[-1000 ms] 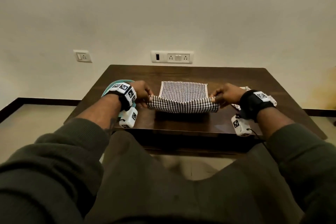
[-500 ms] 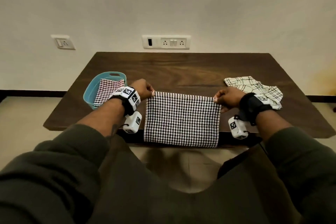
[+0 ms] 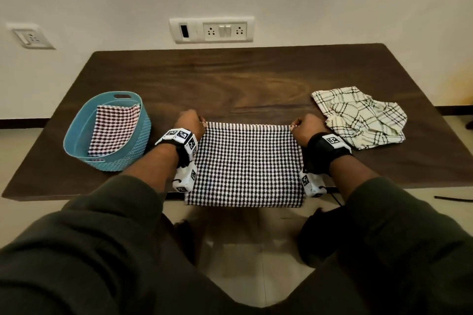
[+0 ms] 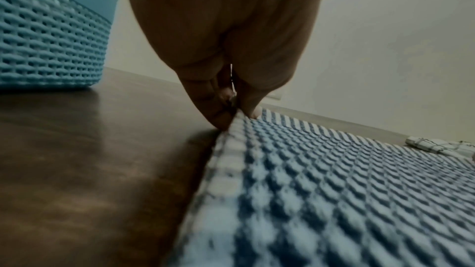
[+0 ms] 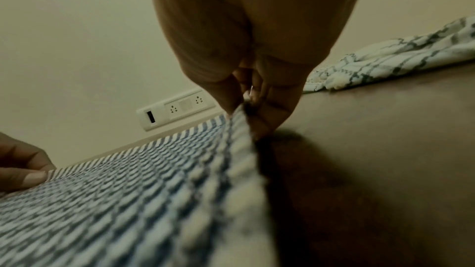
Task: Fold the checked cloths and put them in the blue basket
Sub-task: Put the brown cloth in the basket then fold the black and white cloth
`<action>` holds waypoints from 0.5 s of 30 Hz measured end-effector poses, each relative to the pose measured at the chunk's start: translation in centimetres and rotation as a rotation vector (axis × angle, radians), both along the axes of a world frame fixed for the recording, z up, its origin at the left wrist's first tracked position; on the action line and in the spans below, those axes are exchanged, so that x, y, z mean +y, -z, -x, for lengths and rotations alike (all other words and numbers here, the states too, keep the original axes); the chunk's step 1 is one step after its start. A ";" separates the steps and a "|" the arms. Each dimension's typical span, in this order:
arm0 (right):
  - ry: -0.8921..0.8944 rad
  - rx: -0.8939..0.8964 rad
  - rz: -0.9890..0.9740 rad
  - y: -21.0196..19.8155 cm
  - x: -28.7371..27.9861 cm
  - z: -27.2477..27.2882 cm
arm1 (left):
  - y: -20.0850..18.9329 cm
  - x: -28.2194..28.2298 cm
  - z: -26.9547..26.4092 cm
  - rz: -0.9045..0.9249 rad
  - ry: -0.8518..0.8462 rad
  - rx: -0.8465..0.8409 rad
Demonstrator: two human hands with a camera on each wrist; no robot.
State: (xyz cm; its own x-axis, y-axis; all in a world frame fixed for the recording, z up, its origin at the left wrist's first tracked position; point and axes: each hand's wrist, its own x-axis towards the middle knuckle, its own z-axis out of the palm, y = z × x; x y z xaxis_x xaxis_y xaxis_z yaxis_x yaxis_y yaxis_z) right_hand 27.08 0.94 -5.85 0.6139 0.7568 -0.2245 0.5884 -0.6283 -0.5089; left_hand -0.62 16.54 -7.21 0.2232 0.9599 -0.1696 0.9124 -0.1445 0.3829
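A black-and-white checked cloth (image 3: 247, 166) lies spread flat on the dark wooden table (image 3: 245, 77), its near edge hanging over the table's front. My left hand (image 3: 190, 123) pinches its far left corner (image 4: 235, 113). My right hand (image 3: 304, 126) pinches its far right corner (image 5: 244, 109). The blue basket (image 3: 76, 135) stands at the left and holds a folded red-and-white checked cloth (image 3: 115, 130). A crumpled white cloth with dark check lines (image 3: 361, 116) lies at the right.
A wall with socket plates (image 3: 212, 29) rises just behind the table. Bare tabletop stretches beyond the spread cloth. My knees in dark trousers are under the front edge.
Both hands lifted the cloth by its far corners, drew it out and laid it flat, its near edge now over the table front. The camera tilted down, showing the basket and white cloth.
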 end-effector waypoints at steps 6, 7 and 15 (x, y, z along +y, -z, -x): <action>-0.014 -0.092 0.015 0.2 0.3 0.3 | 0.5 0.3 -0.6 -0.017 -0.040 0.049; -0.015 -0.107 0.019 0.1 0.3 0.3 | 0.5 0.4 -0.6 -0.020 -0.043 0.059; -0.047 -0.162 0.108 -0.3 1.1 0.7 | -0.4 -0.3 -0.6 -0.068 -0.003 0.098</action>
State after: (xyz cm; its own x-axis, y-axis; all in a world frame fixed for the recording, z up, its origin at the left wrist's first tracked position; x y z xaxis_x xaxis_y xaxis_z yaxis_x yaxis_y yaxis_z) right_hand 26.34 2.08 -5.50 0.6130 0.7624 -0.2074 0.6871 -0.6440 -0.3364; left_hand -0.01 16.23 -6.80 0.2053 0.9707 -0.1252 0.9457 -0.1638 0.2809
